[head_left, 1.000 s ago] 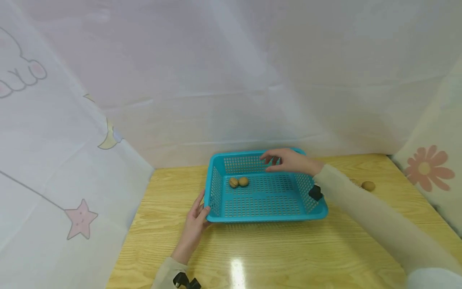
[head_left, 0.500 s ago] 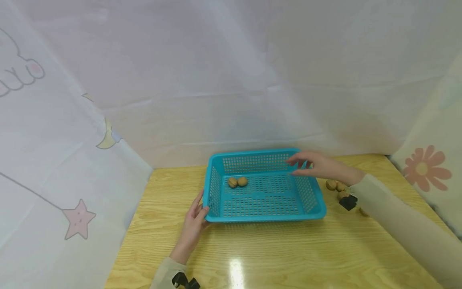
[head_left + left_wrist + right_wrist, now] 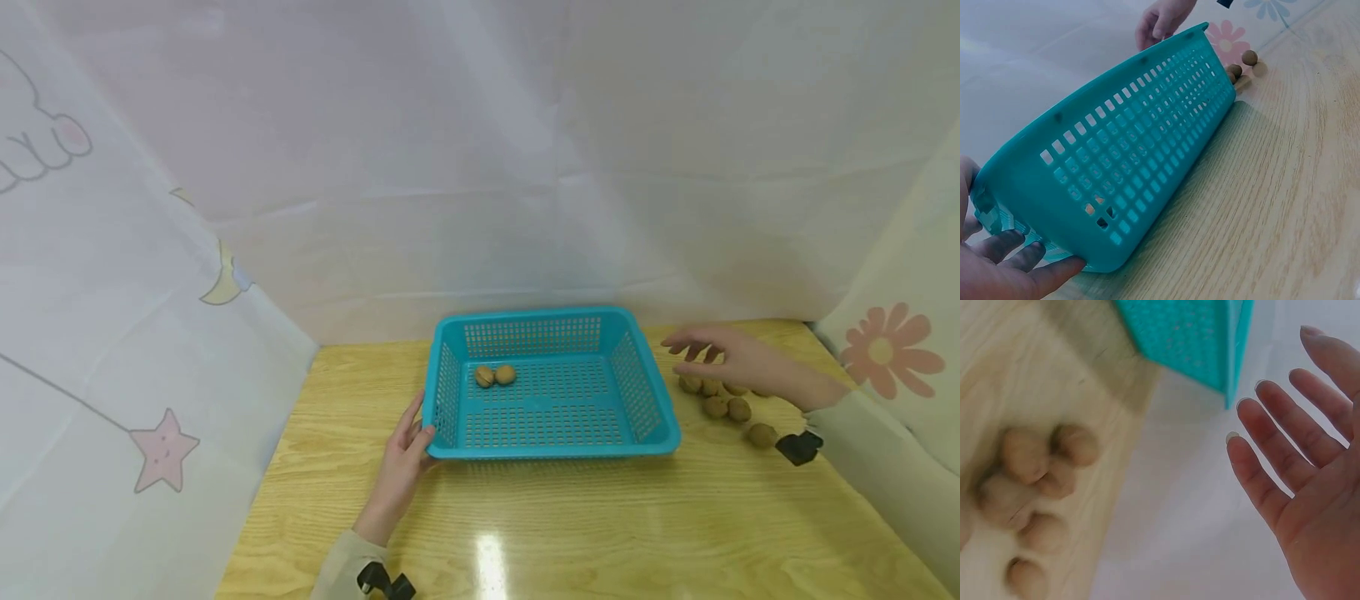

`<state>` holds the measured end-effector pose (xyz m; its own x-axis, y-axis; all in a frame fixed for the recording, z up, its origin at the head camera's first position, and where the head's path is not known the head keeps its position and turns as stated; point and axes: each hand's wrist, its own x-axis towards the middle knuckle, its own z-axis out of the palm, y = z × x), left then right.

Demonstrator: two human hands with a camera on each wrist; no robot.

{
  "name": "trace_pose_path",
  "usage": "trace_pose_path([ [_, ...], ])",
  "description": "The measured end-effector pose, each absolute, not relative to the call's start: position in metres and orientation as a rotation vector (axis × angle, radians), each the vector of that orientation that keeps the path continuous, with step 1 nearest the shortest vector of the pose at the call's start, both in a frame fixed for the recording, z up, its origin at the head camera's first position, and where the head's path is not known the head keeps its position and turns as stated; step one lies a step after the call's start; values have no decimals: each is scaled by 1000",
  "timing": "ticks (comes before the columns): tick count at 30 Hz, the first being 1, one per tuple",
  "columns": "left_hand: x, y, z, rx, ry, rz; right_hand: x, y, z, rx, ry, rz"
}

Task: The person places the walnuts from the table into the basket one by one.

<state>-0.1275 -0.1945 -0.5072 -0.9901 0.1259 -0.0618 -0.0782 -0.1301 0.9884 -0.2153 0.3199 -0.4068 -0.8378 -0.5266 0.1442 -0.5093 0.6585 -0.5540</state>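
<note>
A blue plastic basket (image 3: 540, 452) with perforated walls stands on the table. Two walnuts (image 3: 506, 375) lie side by side on its floor, toward the left. My left hand (image 3: 401, 467) grips the basket's near left corner, thumb at the rim and fingers against the outer wall, as the left wrist view also shows. To the right of the basket, my right hand (image 3: 738, 358) hovers above several loose walnuts (image 3: 738, 409). Its fingers are spread and bear nothing in the right wrist view. Part of the walnut group is hidden beneath that hand in the head view.
The wooden table (image 3: 570, 533) reaches back to a pale cloth backdrop (image 3: 480, 192). Printed cloth also hangs at the left and right sides. A wrist camera (image 3: 799, 447) sits on the right sleeve.
My right hand has moved from over the basket rightward to above the loose walnuts, which show more now. The left hand and the two walnuts in the basket have kept their places.
</note>
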Motion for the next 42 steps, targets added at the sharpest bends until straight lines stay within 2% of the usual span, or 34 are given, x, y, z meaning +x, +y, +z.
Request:
trace_pose_path([
  [6,-128,-195,-507,51,1974,2262,-210,350,-423,-906,2910,-918],
  [26,-127,-194,-506,51,1984,2253,-197,436,-476,-543,3009,-884],
  [42,-127,-194,-507,46,1974,2264,-201,468,-516,-394,2910,-848],
])
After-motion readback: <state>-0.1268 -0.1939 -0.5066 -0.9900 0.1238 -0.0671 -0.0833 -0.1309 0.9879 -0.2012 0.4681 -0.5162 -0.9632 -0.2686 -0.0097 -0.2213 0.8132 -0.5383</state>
